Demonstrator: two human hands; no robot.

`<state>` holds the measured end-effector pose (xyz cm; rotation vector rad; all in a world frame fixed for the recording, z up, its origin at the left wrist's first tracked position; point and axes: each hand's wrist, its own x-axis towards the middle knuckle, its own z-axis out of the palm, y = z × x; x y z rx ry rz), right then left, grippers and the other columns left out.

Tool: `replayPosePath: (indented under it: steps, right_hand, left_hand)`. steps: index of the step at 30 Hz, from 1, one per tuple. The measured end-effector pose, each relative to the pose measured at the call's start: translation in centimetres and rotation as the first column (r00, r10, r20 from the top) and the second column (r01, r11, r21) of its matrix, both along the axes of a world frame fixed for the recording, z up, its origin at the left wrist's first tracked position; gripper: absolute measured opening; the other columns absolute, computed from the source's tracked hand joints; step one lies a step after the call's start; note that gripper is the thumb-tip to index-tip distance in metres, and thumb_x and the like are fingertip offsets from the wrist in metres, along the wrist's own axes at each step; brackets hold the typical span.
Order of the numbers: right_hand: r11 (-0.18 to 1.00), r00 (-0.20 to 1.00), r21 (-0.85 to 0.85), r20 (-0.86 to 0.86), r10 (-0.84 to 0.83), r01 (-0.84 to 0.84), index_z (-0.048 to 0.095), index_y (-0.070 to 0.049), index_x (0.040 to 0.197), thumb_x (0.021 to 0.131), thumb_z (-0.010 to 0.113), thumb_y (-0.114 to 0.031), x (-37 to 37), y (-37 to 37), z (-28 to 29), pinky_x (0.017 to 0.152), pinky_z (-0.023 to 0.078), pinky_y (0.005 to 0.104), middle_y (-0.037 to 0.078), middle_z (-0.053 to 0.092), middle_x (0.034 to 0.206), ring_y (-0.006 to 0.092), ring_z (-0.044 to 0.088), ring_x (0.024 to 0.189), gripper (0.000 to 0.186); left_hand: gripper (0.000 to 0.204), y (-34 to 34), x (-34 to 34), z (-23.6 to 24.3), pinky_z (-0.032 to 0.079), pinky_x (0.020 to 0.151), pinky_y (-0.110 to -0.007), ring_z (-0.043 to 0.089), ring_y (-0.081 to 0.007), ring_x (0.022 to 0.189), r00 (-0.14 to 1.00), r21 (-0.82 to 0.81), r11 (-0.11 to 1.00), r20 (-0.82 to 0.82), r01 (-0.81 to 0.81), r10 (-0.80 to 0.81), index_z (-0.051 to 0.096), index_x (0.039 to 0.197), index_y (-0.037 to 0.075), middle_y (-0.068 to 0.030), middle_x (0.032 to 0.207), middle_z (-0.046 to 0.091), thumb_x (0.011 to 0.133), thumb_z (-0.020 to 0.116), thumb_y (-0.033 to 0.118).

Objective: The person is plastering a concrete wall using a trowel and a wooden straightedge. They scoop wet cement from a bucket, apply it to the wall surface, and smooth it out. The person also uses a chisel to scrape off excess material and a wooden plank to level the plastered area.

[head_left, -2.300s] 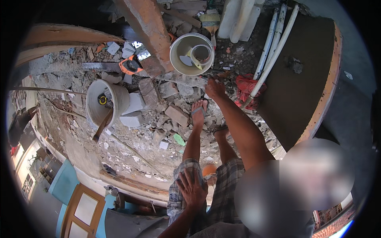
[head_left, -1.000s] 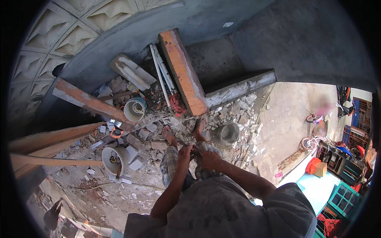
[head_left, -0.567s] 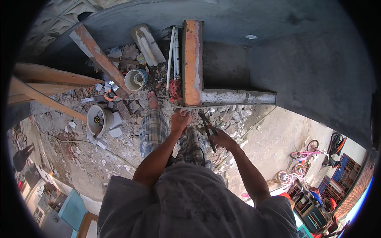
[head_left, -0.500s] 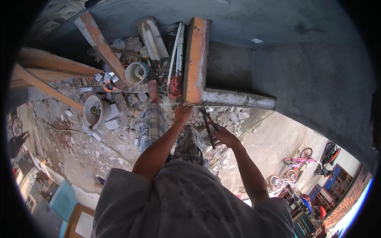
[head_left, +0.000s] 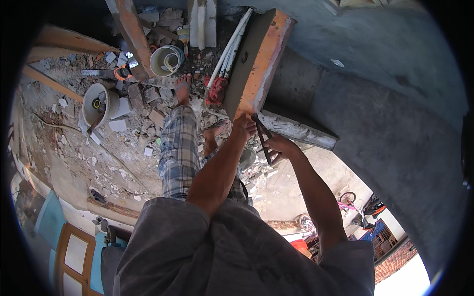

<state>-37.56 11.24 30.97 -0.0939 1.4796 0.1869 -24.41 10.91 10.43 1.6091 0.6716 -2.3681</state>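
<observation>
My right hand (head_left: 281, 147) is wrapped round the handles of a pair of dark, long-handled pincers (head_left: 266, 135). Their jaw end meets the near end of an orange-faced concrete beam (head_left: 265, 61). Just left of the jaws, my left hand (head_left: 243, 127) is closed against that same beam end. Its fingertips are partly hidden, and whatever they pinch is too small to name. A rough grey concrete ledge (head_left: 298, 129) runs to the right from the beam, close to the pincers.
Rubble lies round my sandalled feet. Left of the beam are white pipes (head_left: 229, 49), a red bundle (head_left: 216, 91), a pale bucket (head_left: 167, 60), a tub of tools (head_left: 100, 104) and an orange-handled saw (head_left: 122, 73). Children's bicycles (head_left: 347, 198) stand at the lower right.
My view has turned, so the beam now slants. Both hands stay at its near end, and the pincers have come closer to my left hand.
</observation>
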Motion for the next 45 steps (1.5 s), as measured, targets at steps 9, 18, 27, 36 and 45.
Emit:
replayPosePath:
  steps: [9, 18, 27, 36, 45]
  right_hand:
    - [0.951, 0.953, 0.09, -0.042, 0.299, -0.295, 0.027, -0.021, 0.156, 0.09, 0.052, -0.013, 0.0, -4.4, 0.6, 0.092, 0.046, 0.0767, 0.029, 0.045, 0.144, 0.0579, 0.053, 0.123, 0.071]
    - [0.937, 0.946, 0.156, -0.041, 0.321, -0.311, 0.022, -0.022, 0.157, 0.092, 0.05, -0.009, 1.4, -5.7, 0.6, 0.094, 0.044, 0.0781, 0.029, 0.047, 0.141, 0.0545, 0.056, 0.12, 0.072]
    - [0.926, 0.915, 0.042, -0.146, 0.376, -0.374, 0.034, -0.017, 0.149, 0.093, 0.047, -0.008, 1.7, -5.2, -0.7, 0.063, 0.055, 0.0594, 0.014, 0.062, 0.097, 0.0302, 0.069, 0.082, 0.058]
    - [0.229, 0.216, -0.027, -0.453, 0.865, -0.973, 0.051, -0.006, 0.12, 0.098, 0.05, -0.01, 4.5, -5.5, 0.1, 0.063, 0.058, 0.0539, 0.027, 0.069, 0.097, 0.0435, 0.072, 0.09, 0.023]
    - [0.987, 0.989, 0.112, 0.079, -0.129, 0.12, 0.043, -0.005, 0.118, 0.104, 0.046, -0.012, 0.5, -5.4, 0.5, 0.065, 0.059, 0.0469, 0.016, 0.061, 0.089, 0.0281, 0.067, 0.073, 0.016]
  left_hand:
    - [0.076, -2.8, -0.4, -0.4, 0.034, 0.109, -0.068, 0.053, -0.0539, 0.122, 0.996, 0.018, 0.996, -0.015, -0.083, 0.083, 0.047, 0.134, -0.008, -0.0353, 0.133, 0.055, 0.1, 0.047, 0.06]
    - [0.102, -2.8, -1.1, -1.9, 0.037, 0.109, -0.066, 0.044, -0.049, 0.135, 0.999, 0.332, 0.943, 0.045, -0.01, -0.006, 0.033, 0.145, -0.012, -0.0339, 0.15, 0.039, 0.091, 0.056, 0.071]
    - [0.068, -3.1, -1.4, -1.0, 0.049, 0.092, -0.057, 0.059, -0.0346, 0.106, 0.982, 0.298, 0.952, 0.191, -0.064, 0.006, 0.053, 0.12, -0.004, -0.0213, 0.118, 0.058, 0.096, 0.059, 0.059]
    - [0.034, -1.2, -2.9, -5.2, 0.047, 0.086, -0.069, 0.062, -0.0292, 0.104, 0.919, 0.28, 0.889, 0.264, -0.363, 0.292, 0.06, 0.115, 0.013, -0.0059, 0.112, 0.066, 0.099, 0.06, 0.043]
    - [0.029, -0.9, -2.9, -6.4, 0.046, 0.093, -0.056, 0.062, -0.0315, 0.107, 0.926, 0.16, 0.929, 0.238, -0.334, 0.292, 0.06, 0.114, 0.009, -0.012, 0.111, 0.067, 0.097, 0.063, 0.033]
